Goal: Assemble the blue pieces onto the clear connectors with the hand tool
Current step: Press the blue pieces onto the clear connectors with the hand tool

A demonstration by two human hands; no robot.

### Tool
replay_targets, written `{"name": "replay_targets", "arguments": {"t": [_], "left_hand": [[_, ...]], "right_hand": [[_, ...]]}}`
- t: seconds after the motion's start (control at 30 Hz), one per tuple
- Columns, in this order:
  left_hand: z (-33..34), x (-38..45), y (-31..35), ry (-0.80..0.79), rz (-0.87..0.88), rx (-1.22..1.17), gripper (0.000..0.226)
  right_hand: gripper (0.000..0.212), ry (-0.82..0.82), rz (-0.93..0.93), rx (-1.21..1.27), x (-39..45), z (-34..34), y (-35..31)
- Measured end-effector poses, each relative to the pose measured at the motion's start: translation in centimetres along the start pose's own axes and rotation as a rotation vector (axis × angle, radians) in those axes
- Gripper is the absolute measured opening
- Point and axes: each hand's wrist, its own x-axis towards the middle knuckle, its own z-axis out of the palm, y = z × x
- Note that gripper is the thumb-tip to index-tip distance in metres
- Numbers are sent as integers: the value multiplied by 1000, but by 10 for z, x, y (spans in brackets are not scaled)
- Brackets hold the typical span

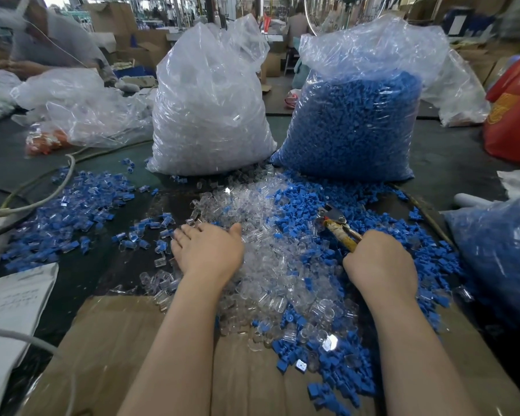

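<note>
On the counter (451,151), left hand (207,250) lies flat, fingers apart, on glassy clear connectors (261,265); right hand (379,262) grips the hand tool (339,225), handles seemingly tape-wrapped, beside matte blue pieces (300,202)

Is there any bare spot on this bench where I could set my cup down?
Bare room: the cardboard sheet between the left forearm and the paper, and the dark tabletop between the blue bag and the red bag. Crowded: the mixed pile between both hands.
</note>
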Motion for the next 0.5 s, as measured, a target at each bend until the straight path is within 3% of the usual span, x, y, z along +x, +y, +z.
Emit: {"name": "replay_targets", "arguments": {"t": [0.33, 0.5], "left_hand": [[3, 3, -1, -28, 41, -17, 85], [2, 5, -3, 72, 37, -18, 82]], "right_hand": [[22, 0, -4, 17, 1, 0, 1], [22, 6, 1, 5, 1, 0, 2]]}}
